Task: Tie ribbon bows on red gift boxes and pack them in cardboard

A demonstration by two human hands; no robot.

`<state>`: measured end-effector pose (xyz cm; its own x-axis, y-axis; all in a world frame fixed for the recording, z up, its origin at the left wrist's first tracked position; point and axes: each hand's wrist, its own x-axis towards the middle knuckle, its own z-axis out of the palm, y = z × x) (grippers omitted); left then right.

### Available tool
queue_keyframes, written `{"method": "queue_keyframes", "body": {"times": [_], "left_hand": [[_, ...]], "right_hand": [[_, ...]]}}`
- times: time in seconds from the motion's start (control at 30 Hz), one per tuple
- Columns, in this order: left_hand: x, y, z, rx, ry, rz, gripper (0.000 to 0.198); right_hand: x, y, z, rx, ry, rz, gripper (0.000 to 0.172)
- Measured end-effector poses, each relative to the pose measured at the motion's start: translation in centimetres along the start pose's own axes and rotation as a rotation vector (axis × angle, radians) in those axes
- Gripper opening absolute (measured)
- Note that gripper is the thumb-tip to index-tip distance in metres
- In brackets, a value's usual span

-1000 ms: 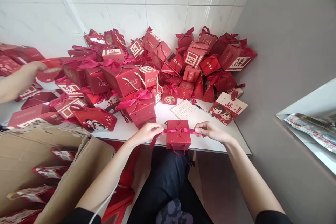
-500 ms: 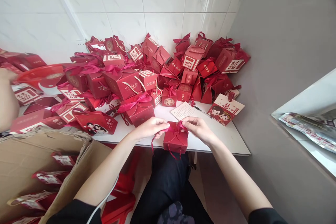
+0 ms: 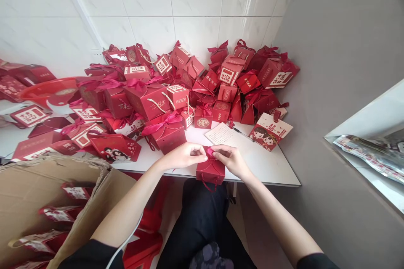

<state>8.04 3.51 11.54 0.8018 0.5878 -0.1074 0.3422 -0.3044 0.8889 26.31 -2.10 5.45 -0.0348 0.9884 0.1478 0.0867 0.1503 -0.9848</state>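
A small red gift box [image 3: 210,172] with a cord handle stands at the table's front edge, between my hands. Over its top, a pink-red ribbon [image 3: 210,151] is gathered in a loop. My right hand [image 3: 230,159] pinches the ribbon between thumb and fingers. From the other side my left hand [image 3: 189,155] is closed, its fingertips touching the ribbon area; the ribbon in its fingers is mostly hidden. Behind the box lies a notepad [image 3: 221,134] with writing, beside a black pen [image 3: 241,133].
Many red gift boxes [image 3: 148,98] are piled along the tiled wall. A cardboard carton [image 3: 101,180] holding decorated bags stands at the lower left. A red basin [image 3: 53,90] sits at the left, a red stool [image 3: 142,243] below. A grey partition [image 3: 328,71] bounds the right.
My hands have drawn closer together over the box, and the ribbon loop is now nearer the middle. The hanging ribbon tail at the left has risen. Another person's arm at the far left has withdrawn.
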Motion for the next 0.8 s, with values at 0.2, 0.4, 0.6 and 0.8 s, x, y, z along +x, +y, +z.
{"method": "queue_keyframes", "body": {"times": [0.2, 0.4, 0.6, 0.8], "left_hand": [[1.1, 1.1, -0.4, 0.332, 0.062, 0.153, 0.013], [3.6, -0.6, -0.3, 0.227, 0.131, 0.243, 0.008], [4.1, -4.6, 1.5, 0.04, 0.277, 0.174, 0.009], [1.7, -5.1, 3.2, 0.244, 0.43, 0.301, 0.01]], "right_hand": [[-0.1, 0.7, 0.8, -0.052, 0.02, -0.047, 0.017], [-0.3, 1.0, 0.9, 0.082, 0.013, 0.0, 0.029], [-0.3, 1.0, 0.6, 0.134, 0.006, -0.005, 0.029], [-0.5, 0.9, 0.5, -0.018, 0.054, -0.05, 0.016]]}}
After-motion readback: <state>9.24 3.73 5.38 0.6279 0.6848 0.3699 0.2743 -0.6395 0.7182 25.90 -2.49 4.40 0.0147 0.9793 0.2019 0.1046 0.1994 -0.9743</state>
